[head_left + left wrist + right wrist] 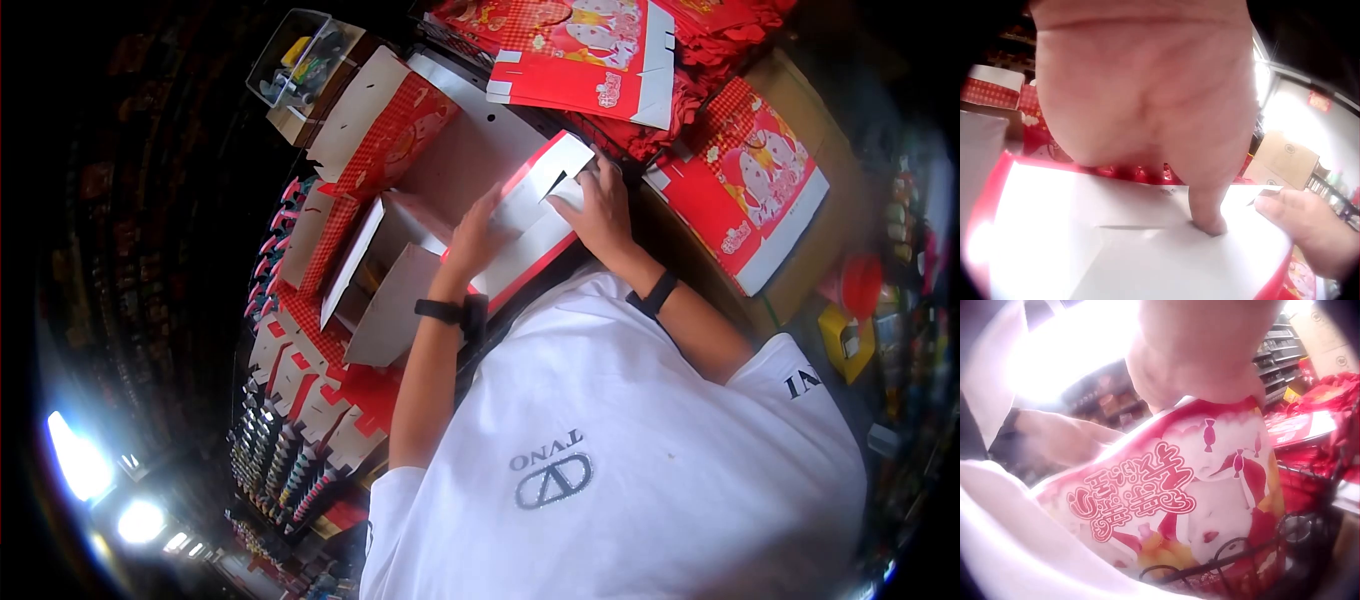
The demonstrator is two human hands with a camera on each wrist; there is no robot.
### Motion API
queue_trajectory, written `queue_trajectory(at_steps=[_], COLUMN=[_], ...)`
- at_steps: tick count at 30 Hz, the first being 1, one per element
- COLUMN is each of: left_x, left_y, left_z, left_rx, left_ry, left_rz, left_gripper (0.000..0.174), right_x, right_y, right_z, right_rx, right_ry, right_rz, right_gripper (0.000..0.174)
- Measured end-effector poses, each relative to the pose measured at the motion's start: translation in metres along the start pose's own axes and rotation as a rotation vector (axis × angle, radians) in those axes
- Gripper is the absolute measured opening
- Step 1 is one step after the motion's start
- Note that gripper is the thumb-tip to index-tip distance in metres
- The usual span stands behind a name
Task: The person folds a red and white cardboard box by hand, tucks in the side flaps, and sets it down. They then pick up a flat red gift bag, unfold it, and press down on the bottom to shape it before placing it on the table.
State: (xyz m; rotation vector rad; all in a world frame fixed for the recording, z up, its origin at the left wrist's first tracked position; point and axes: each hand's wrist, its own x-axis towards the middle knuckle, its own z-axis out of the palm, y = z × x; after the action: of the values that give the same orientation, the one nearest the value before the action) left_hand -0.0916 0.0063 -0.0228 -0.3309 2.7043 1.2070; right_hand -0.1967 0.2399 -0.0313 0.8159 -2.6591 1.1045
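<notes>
A red and white printed cardboard box stands in front of the white shirt, its white flaps and a slot facing up. The left hand grips its far red edge; in the left wrist view the fingers pass behind the edge and the thumb presses on the white panel. At the box's right end the right hand pinches the cardboard by the slot, thumb on the white face. The printed side of the box, with candy pictures and lettering, faces the right wrist camera.
Opened boxes crowd the left side. Flat printed cartons lie on red packets at the back, another flat carton on brown cardboard at right. A black wire basket stands against the box. A clear bin sits at back left.
</notes>
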Motion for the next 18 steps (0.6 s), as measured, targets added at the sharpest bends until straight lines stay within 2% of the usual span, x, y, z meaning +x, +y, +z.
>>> queue_trajectory(at_steps=[3,7,13,15,18], left_x=[0.01,0.019,0.028,0.028,0.033], left_y=[0.009,0.043,0.055,0.055,0.056], left_z=[0.002,0.011,0.024,0.025,0.023], left_rx=[-0.105,0.041,0.154,0.17,0.05], left_ry=[-0.021,0.081,0.165,0.179,0.158], left_rz=[0.01,-0.056,-0.127,-0.121,0.038], left_gripper=[0.084,0.078,0.075,0.075,0.065], right_x=[-0.003,-0.005,-0.007,-0.01,-0.015], right_y=[0.001,0.002,0.009,0.012,0.015], right_z=[0.005,0.007,0.006,0.0,-0.01], right_rx=[-0.002,0.037,0.063,0.076,0.103], right_ry=[0.069,0.116,0.077,0.041,-0.005], right_rz=[-0.035,-0.047,-0.063,-0.089,-0.09], right_gripper=[0.058,0.064,0.056,0.054,0.053])
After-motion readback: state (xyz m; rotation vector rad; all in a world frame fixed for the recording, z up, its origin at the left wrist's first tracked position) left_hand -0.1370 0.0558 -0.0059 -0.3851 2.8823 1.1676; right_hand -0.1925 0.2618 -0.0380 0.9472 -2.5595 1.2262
